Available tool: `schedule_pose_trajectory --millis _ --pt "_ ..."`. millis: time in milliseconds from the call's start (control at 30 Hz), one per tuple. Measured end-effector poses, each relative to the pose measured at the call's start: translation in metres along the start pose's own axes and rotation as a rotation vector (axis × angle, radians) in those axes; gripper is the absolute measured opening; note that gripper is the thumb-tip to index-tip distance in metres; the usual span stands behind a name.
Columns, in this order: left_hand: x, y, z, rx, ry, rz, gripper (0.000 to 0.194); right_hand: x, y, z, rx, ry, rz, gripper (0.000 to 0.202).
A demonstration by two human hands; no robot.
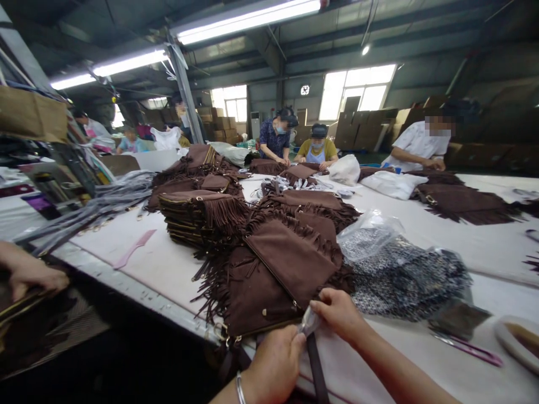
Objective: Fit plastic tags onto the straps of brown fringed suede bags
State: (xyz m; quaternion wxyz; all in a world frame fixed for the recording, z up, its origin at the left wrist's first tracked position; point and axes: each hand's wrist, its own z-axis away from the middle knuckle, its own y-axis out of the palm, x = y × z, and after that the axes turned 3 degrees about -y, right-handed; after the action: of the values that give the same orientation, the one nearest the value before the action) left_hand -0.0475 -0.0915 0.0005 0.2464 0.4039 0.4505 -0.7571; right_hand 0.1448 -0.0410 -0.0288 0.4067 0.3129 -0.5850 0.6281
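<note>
My left hand (273, 359), with a silver bangle at the wrist, is closed in a pinch at the near edge of a brown fringed bag (261, 292). My right hand (339, 314) pinches a small whitish plastic wrap (310, 321), and the left fingertips meet its lower end. What the wrap encloses, if anything, I cannot make out. A dark brown strap (316, 367) hangs down just below the hands. The bag lies flat, with a zipper across its front and metal rings at its near left corner.
Left of the bag stands a stack of brown zippered pouches (189, 219). A pink comb (135, 249) lies near the table edge. At right are a plastic-bagged speckled bundle (404, 275), a purple-handled tool (471, 349) and a tape roll (520, 348). A co-worker's hand (36, 275) shows at far left.
</note>
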Motion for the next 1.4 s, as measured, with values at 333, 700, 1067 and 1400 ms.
schedule_pose_trajectory --millis 333,700,1067,1400 --pt "0.008 -0.007 -0.004 0.27 -0.354 0.597 0.038 -0.013 -0.01 0.011 -0.13 0.244 -0.435 0.017" --pt "0.012 -0.009 -0.008 0.369 -0.342 0.775 0.047 0.029 -0.005 0.058 0.117 -1.027 0.541 0.014" --pt "0.006 -0.001 0.009 -0.037 0.045 0.24 0.027 0.026 0.005 0.039 0.323 -0.847 0.648 0.015" --pt "0.007 0.004 -0.001 -0.028 -0.016 0.226 0.027 0.042 0.008 0.036 0.414 -0.915 0.73 0.006"
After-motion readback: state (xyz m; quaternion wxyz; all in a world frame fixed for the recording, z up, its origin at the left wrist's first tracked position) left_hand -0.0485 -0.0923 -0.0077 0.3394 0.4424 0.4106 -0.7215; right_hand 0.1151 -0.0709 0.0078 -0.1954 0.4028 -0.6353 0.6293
